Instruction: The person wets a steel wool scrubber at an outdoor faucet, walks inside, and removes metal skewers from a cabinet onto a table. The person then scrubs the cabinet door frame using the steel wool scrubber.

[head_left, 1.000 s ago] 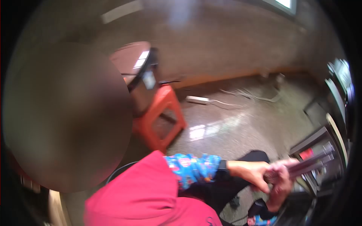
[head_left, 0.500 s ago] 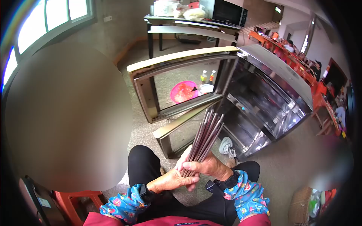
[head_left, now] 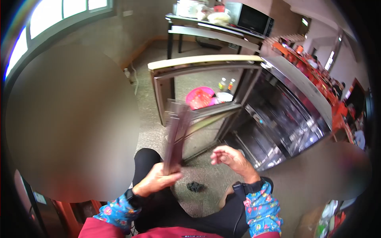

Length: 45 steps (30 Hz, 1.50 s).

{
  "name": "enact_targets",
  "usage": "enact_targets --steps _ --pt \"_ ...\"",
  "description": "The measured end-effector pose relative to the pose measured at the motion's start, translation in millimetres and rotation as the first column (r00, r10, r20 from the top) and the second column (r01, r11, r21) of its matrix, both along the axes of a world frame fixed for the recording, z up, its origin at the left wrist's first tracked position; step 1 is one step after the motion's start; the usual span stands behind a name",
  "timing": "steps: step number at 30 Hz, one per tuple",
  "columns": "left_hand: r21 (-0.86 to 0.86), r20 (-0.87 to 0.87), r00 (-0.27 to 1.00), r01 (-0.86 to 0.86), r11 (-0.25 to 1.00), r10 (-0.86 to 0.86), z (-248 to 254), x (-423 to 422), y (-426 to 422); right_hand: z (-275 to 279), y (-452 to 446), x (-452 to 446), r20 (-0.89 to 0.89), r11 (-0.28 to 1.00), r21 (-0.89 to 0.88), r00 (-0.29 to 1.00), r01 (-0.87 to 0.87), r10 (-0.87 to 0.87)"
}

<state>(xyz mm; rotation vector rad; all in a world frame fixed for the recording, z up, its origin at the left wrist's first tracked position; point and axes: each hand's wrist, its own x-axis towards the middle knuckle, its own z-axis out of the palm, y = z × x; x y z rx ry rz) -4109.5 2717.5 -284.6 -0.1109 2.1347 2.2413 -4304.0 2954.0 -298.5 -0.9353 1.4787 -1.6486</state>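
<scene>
My left hand (head_left: pixel 158 179) is wrapped round the lower end of a bundle of long thin dark rods (head_left: pixel 176 137), held upright above my left knee and blurred by motion. To the right of the bundle, apart from it, my right hand (head_left: pixel 232 158) is raised with its fingers bent and smeared; whether it holds anything is too blurred to tell. Ahead stands a metal cabinet (head_left: pixel 293 71) with glass-paned doors (head_left: pixel 206 59) swung out to the left. A dark scrubber-like clump (head_left: pixel 195 186) lies on the floor between my legs.
Behind the doors are a pink basin (head_left: pixel 190 97) with red contents and two bottles (head_left: pixel 222 83). A table (head_left: pixel 186 20) with a microwave (head_left: pixel 252 19) stands at the back. Orange furniture and people are far right. Blurred round areas cover the left and lower right.
The view swung from the wall side to the cabinet. Both hands held the rods half a second ago; now my right hand is off them, and my left has moved left with the bundle.
</scene>
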Motion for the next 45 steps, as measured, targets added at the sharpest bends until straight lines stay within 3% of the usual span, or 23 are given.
enact_targets --steps 1,3,6,8,10,12,14,15,17,19,20,21,22,23,24,26,31,33,35,36,38,39,45 --pt "-0.027 -0.038 0.990 -0.139 0.990 0.138 -8.9 9.5 -18.2 -4.7 -0.5 -6.6 -0.013 1.000 -0.002 1.000 -0.016 0.016" --pt "0.232 -0.184 0.884 -0.386 0.893 0.430 0.5 18.9 -36.6 -15.6 -5.0 -16.3 -0.018 1.000 0.013 1.000 -0.014 0.015" --pt "0.456 -0.139 0.705 -0.578 0.677 0.695 16.2 -2.0 -74.3 -52.5 -21.7 -37.2 0.034 0.992 0.124 0.999 0.002 -0.007" --pt "0.501 -0.080 0.648 -0.630 0.593 0.757 16.9 -31.1 -97.8 -69.0 -32.9 -39.2 -0.229 0.938 0.341 0.973 0.055 0.026" --pt "0.590 -0.012 0.587 -0.649 0.480 0.810 1.8 -65.8 -127.6 -78.5 -39.7 -40.0 -0.410 0.917 0.397 0.902 0.045 0.133" --pt "0.574 0.094 0.545 -0.713 0.402 0.833 -19.1 -97.9 -145.6 -88.5 -50.5 -43.1 -0.318 0.863 0.504 0.919 -0.042 0.231" --pt "0.546 0.186 0.523 -0.759 0.355 0.832 -47.2 -120.1 -154.6 -88.8 -58.2 -52.9 -0.377 0.810 0.584 0.865 -0.057 0.332" --pt "0.388 0.091 0.529 -0.799 0.459 0.844 -66.4 -121.2 -158.1 -97.8 -61.8 -58.6 -0.342 0.800 0.597 0.881 -0.066 0.327" --pt "0.147 -0.038 0.506 -0.850 0.505 0.862 -88.6 -129.3 -156.9 -104.2 -74.5 -74.7 -0.269 0.766 0.636 0.905 -0.089 0.329" --pt "0.473 0.349 0.182 -0.881 -0.006 0.919 -92.6 -158.4 -151.2 -121.0 -81.1 -85.5 -0.220 0.735 0.673 0.927 -0.080 0.303" --pt "0.350 0.321 0.259 -0.926 0.140 0.911 -95.0 -158.0 -155.3 -132.4 -80.7 -85.6 -0.192 0.724 0.680 0.926 -0.113 0.324" --pt "0.212 0.292 0.335 -0.936 0.281 0.896 -97.4 -158.0 -159.7 -140.7 -77.2 -81.6 -0.363 0.778 0.625 0.907 0.066 0.214" --pt "-0.051 0.230 0.451 -0.879 0.474 0.862 -119.1 -160.4 -180.6 -145.0 -75.2 -78.1 -0.355 0.779 0.622 0.917 0.085 0.183" --pt "0.098 0.314 0.352 -0.936 0.338 0.882 -109.4 -172.6 -174.0 -147.0 -77.6 -77.1 -0.324 0.774 0.627 0.932 0.084 0.161" --pt "0.087 0.349 0.427 -0.901 0.425 0.834 -109.9 -169.4 -179.0 -149.8 -75.3 -71.9 -0.278 0.759 0.647 0.950 0.074 0.144" --pt "0.085 0.403 0.429 -0.897 0.434 0.808 -117.5 -160.8 -179.5 -153.7 -72.9 -56.1 -0.183 0.725 0.687 0.977 0.046 0.112" --pt "-0.082 0.657 0.259 -0.909 0.409 0.708 -129.7 -111.8 -160.8 -154.2 -66.2 -10.7 0.068 0.668 0.743 0.998 -0.045 -0.008" --pt "-0.105 0.717 0.252 -0.883 0.458 0.650 -119.5 -87.7 -157.7 -157.6 -49.7 10.1 0.264 0.680 0.726 0.954 -0.101 -0.140" --pt "-0.108 0.738 0.290 -0.841 0.531 0.609 -84.7 -73.2 -163.1 -150.2 -28.2 21.1 0.468 0.714 0.690 0.826 -0.120 -0.314" --pt "-0.106 0.750 0.282 -0.842 0.529 0.599 -58.7 -72.6 -173.3 -116.0 -38.0 18.8 0.470 0.690 0.715 0.806 -0.109 -0.359" --pt "-0.038 0.764 0.391 -0.766 0.641 0.513 -9.4 -70.3 -193.3 -17.8 -64.1 1.7 0.257 0.550 0.835 0.878 0.008 -0.405" --pt "-0.142 0.769 0.332 -0.744 0.653 0.546 -21.3 -62.3 -201.9 10.4 -61.8 -2.2 0.236 0.534 0.843 0.849 0.063 -0.473" --pt "-0.085 0.724 0.475 -0.658 0.748 0.501 27.7 -139.9 -308.9 93.9 -31.0 -13.4 0.038 0.363 0.875 0.702 0.320 -0.711"
